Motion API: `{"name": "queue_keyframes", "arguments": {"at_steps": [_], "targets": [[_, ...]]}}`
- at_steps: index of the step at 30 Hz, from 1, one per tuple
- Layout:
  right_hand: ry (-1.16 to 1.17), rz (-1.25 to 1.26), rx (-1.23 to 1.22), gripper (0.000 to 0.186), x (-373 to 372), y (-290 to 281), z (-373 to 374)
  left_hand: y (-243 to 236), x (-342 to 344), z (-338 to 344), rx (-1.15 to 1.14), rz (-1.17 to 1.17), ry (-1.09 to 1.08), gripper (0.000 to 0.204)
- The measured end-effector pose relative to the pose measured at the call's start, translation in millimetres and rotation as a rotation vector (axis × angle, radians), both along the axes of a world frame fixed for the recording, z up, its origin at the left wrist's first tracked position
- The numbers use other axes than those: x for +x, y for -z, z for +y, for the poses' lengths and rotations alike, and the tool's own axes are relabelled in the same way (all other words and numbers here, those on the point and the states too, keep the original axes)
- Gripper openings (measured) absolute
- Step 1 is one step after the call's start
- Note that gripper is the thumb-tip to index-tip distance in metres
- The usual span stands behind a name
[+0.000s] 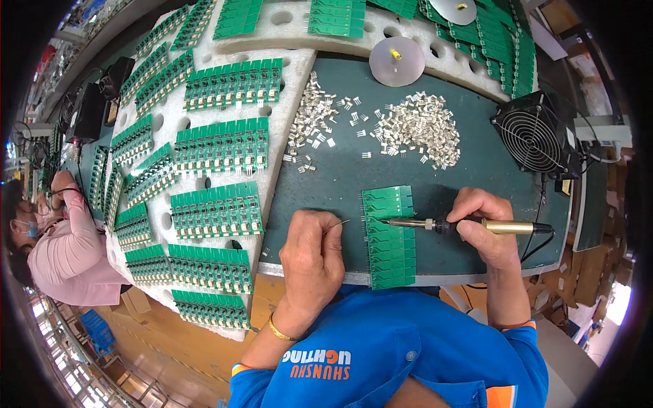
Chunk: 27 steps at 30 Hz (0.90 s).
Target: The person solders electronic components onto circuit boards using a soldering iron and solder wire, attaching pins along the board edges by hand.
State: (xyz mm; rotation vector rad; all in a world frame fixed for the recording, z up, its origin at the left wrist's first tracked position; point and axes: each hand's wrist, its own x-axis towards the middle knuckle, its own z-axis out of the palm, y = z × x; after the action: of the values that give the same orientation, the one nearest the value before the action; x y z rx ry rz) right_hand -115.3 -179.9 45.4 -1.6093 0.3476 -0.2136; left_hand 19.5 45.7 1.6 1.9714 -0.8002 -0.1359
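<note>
My right hand (485, 226) is closed round a soldering iron (507, 226) with a gold and black handle. The iron's tip reaches over the left part of a green circuit board panel (393, 258), which lies near the table's front edge with pins along its left side. Left of the panel, my left hand (313, 248) pinches a thin strand of solder wire (336, 226), its free end pointing toward the board. From this view I cannot tell whether the iron's tip touches the board.
Loose white connectors (422, 129) lie in piles beyond the board. White foam sheets (282, 136) with populated boards (221, 146) fill the left. A black fan (534, 132) stands at the right, near a round grey disc (396, 62). A co-worker (68, 238) sits far left.
</note>
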Motion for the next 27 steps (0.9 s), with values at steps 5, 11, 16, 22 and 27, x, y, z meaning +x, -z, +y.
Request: {"name": "queue_keyframes", "arguments": {"at_steps": [5, 11, 16, 22, 27], "targets": [[0.007, -0.03, 0.006, 0.033, -8.6, 9.7, 6.0, -3.1, -1.2, -0.3, 0.023, 0.026, 0.04, 0.011], [-0.005, -0.065, -0.126, 0.042, -17.4, 12.4, 18.9, -3.1, -3.6, -6.5, 0.042, 0.065, 0.037, 0.012], [0.003, -0.038, -0.126, 0.044, -23.5, 14.4, 23.1, -1.9, -2.6, -8.7, 0.051, 0.034, 0.043, 0.011], [0.036, -0.022, -0.143, 0.031, -27.4, 13.6, 33.4, -1.2, -2.8, -9.3, 0.06, 0.049, 0.039, 0.011], [0.047, -0.063, -0.227, 0.028, -31.5, 17.2, 43.0, -3.0, -2.4, -9.3, 0.079, 0.077, 0.042, 0.01]]}}
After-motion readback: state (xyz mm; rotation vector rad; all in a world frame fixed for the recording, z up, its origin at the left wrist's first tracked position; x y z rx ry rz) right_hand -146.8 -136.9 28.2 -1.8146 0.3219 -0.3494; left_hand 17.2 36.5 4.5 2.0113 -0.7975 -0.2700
